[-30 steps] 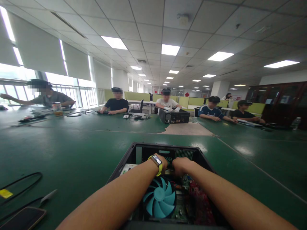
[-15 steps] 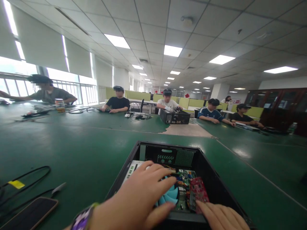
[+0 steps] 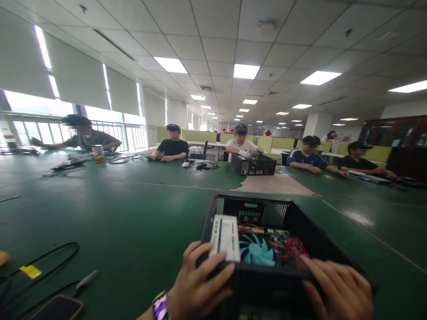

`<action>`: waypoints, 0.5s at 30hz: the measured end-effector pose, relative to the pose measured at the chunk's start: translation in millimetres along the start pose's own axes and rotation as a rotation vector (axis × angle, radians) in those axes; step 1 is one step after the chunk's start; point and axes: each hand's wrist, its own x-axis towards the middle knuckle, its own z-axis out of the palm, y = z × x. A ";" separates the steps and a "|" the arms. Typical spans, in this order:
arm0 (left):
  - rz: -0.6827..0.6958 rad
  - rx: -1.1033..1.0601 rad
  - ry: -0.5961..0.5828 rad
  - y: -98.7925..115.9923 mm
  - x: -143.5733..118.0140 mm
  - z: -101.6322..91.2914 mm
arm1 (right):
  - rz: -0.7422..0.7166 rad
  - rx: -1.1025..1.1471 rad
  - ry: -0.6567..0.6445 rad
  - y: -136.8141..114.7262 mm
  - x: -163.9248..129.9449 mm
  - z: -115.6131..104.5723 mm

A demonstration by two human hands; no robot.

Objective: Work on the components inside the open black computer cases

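Both hands (image 3: 200, 284) now on case (image 3: 267, 284)

The left hand (image 3: 200, 284) curls its fingers forward, thumb stretched out to the side, a watch on the wrist. The right hand (image 3: 340, 291) lies palm down, fingers spread forward.

left hand (image 3: 196, 284) | grip on near edge of computer case (image 3: 267, 275) | right hand (image 3: 340, 291) likewise
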 end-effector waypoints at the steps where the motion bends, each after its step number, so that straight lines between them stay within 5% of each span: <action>1: -0.032 -0.011 -0.064 -7.3 27.6 24.3 | -0.009 -0.015 -0.027 15.3 24.8 17.4; 3: -0.155 -0.005 -0.205 -14.6 86.4 75.6 | 0.179 -0.103 -0.152 41.5 80.2 47.5; 6: -0.259 -0.045 -0.399 4.1 155.1 139.1 | 0.738 -0.186 -0.353 61.8 148.0 73.2; 8: -0.177 -0.139 -0.438 32.3 171.9 161.3 | 0.792 -0.147 -0.441 60.6 163.9 76.8; 11: -0.082 -0.274 -0.480 68.8 153.6 160.0 | 0.492 0.049 -0.426 39.7 134.1 65.3; 15: -0.314 -0.456 -0.534 77.3 97.1 108.9 | 0.346 0.562 -0.581 0.1 30.6 16.8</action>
